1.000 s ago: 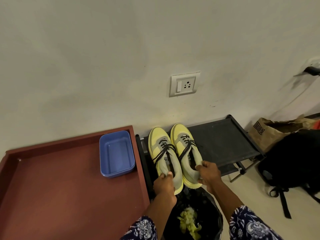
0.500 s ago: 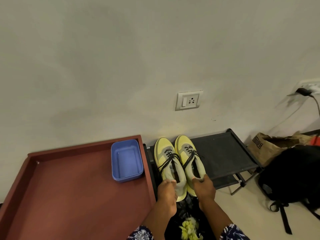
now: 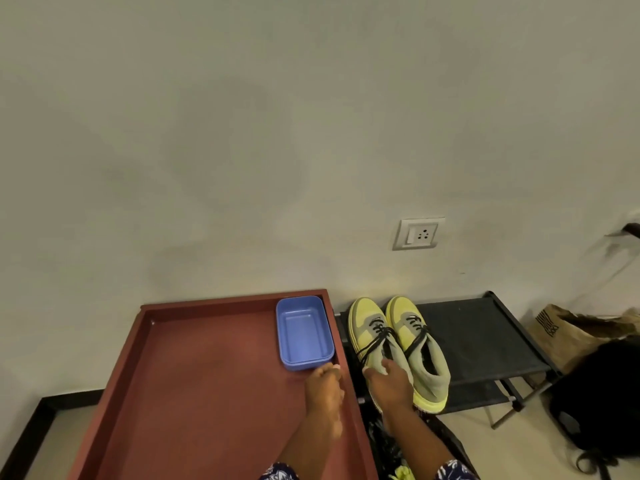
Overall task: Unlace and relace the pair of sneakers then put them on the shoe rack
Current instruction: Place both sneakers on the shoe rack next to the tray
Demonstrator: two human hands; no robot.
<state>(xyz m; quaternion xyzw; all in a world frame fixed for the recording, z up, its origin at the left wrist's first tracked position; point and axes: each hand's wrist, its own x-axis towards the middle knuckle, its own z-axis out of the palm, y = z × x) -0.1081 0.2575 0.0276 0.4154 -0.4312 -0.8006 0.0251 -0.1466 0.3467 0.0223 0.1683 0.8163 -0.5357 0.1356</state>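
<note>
The left hand (image 3: 323,384) is resting on the right rim of the red table (image 3: 207,375), fingers relaxed and gripping nothing, its tips just beside the blue tub (image 3: 304,332). The right hand (image 3: 389,381) is lying on the heel end of the left sneaker (image 3: 369,327), fingers curling over the collar. The right sneaker (image 3: 420,348) is standing touching it, free of either hand. Both sneakers are sitting on the left end of the black shoe rack (image 3: 481,336), toes pointing at the wall, black laces threaded. A paper bag (image 3: 575,332) and a black backpack (image 3: 602,396) are lying right of the rack. A wall socket (image 3: 418,233) is sitting above.
</note>
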